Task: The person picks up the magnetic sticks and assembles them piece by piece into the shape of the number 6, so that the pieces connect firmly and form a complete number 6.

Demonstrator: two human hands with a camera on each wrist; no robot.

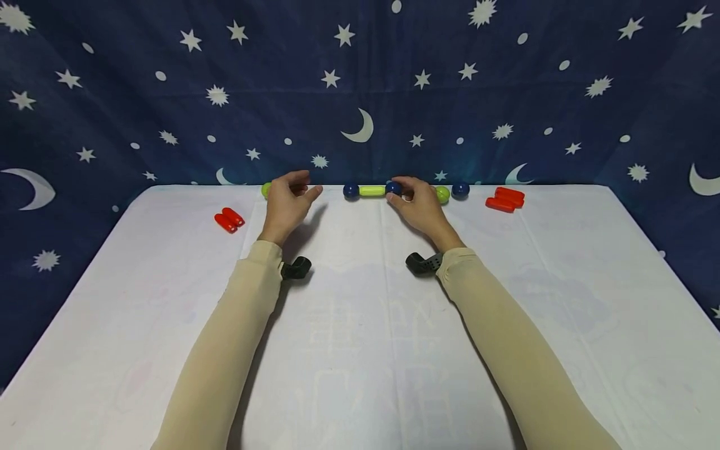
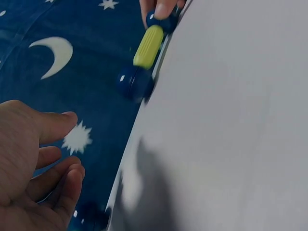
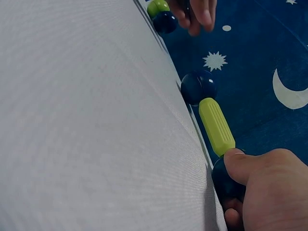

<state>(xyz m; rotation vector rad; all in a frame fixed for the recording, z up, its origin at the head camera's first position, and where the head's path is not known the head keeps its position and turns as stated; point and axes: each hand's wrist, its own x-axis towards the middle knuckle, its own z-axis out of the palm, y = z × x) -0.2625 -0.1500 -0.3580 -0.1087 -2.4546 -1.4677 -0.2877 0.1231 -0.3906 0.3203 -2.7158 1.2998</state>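
At the far edge of the white table lies a yellow-green ridged rod (image 1: 372,191) with a dark blue ball (image 1: 351,191) at its left end. A second dark blue ball (image 3: 226,180) is at its right end, and my right hand (image 1: 419,203) grips that one between thumb and fingers. My left hand (image 1: 288,205) hovers to the left of the rod, fingers loosely bent and holding nothing. Beside it sits a green ball (image 3: 158,7) with another dark blue ball (image 3: 164,22) against it; in the head view the left hand hides this blue ball.
Right of my right hand are a green ball (image 1: 442,194) and a dark blue ball (image 1: 460,190). Red rods (image 1: 505,199) lie farther right, and two more red rods (image 1: 229,220) at the left. A dark blue star-patterned cloth (image 1: 304,112) hangs behind the table (image 1: 360,300).
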